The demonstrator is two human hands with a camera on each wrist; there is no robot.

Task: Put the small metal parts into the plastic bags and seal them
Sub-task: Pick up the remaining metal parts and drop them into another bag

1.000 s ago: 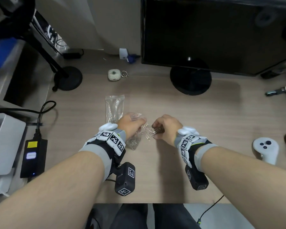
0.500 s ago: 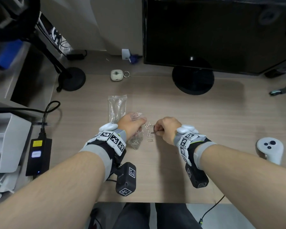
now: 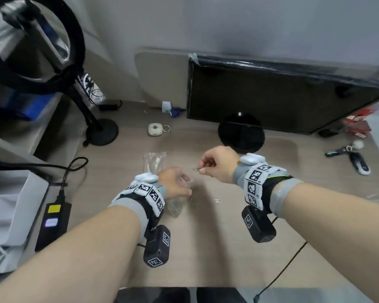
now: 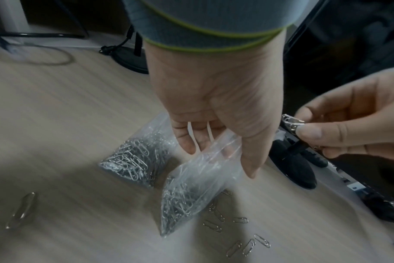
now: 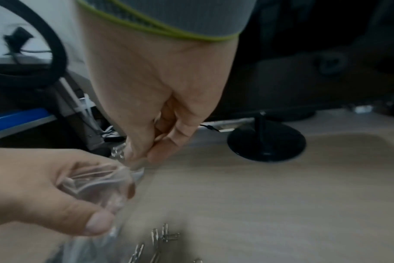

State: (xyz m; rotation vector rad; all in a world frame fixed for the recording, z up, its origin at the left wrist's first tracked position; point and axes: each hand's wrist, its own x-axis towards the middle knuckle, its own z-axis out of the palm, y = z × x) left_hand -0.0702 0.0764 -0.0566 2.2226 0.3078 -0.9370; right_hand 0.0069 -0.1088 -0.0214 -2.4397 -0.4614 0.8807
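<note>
Shiny silver wire paper clips glint on the matt, pale wood-grain desk; the clear, crinkly plastic bag looks glossy and thin

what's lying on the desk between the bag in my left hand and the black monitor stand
Nothing: that stretch of desk from the held bag to the monitor stand is bare in the head view.

Loose paper clips and filled bag crowd the desk.
</note>
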